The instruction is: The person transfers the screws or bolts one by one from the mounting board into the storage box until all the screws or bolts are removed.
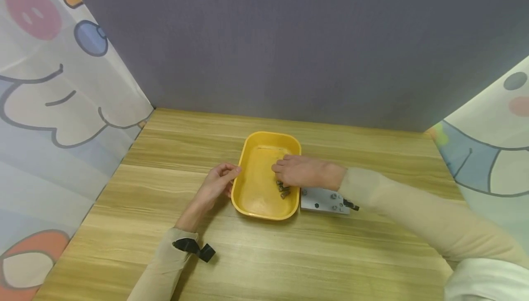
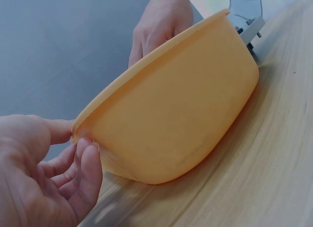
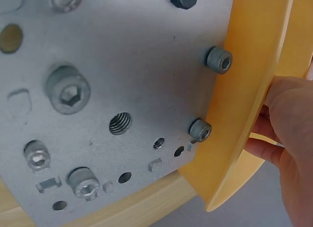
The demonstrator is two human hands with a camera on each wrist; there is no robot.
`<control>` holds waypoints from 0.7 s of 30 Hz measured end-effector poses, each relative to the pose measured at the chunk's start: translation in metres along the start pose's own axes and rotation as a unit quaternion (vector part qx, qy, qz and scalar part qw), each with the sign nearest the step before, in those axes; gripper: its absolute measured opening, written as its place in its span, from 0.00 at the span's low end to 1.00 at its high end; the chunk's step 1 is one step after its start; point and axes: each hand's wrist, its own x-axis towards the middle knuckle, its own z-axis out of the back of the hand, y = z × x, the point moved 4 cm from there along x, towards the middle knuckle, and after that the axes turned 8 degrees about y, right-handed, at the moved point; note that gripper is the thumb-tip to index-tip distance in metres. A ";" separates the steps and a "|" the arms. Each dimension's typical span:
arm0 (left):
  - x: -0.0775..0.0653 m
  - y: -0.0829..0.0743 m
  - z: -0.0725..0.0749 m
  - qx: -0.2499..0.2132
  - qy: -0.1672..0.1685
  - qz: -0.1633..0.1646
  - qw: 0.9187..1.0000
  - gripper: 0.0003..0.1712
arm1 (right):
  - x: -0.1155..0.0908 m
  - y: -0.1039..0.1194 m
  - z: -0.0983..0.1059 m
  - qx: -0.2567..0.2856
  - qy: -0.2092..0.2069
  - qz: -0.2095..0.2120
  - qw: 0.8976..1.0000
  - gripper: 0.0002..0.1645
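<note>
A yellow plastic tray (image 1: 258,190) with rounded corners sits on the table. My left hand (image 1: 217,182) pinches its left rim, the other fingers curled loosely below the edge in the left wrist view. My right hand (image 1: 303,171) reaches over the right rim into the tray, next to several metal screws (image 1: 283,190). Its fingertips are mostly hidden; in the right wrist view a small glint shows by the fingers (image 3: 264,149), too little to name. Right of the tray lies a grey metal plate (image 3: 142,90) with holes and several socket-head screws (image 3: 68,90) standing in it.
The wood-patterned table (image 1: 256,259) runs around the tray. A dark grey panel (image 1: 264,43) rises at its back edge. Cartoon-print curtains (image 1: 62,89) hang at both sides. A black strap (image 1: 194,247) is on the left sleeve, its loose end standing out.
</note>
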 end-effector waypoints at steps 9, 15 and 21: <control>0.000 0.000 -0.001 0.003 -0.003 0.001 1.000 0.22 | 0.004 0.002 0.000 -0.034 0.014 0.003 0.999 0.19; -0.001 -0.001 -0.001 0.002 -0.002 0.003 1.000 0.22 | 0.001 0.005 0.004 -0.046 0.027 0.004 0.999 0.20; 0.000 0.000 -0.002 0.002 0.001 -0.001 1.000 0.22 | -0.006 0.005 0.010 -0.041 0.004 -0.001 0.999 0.19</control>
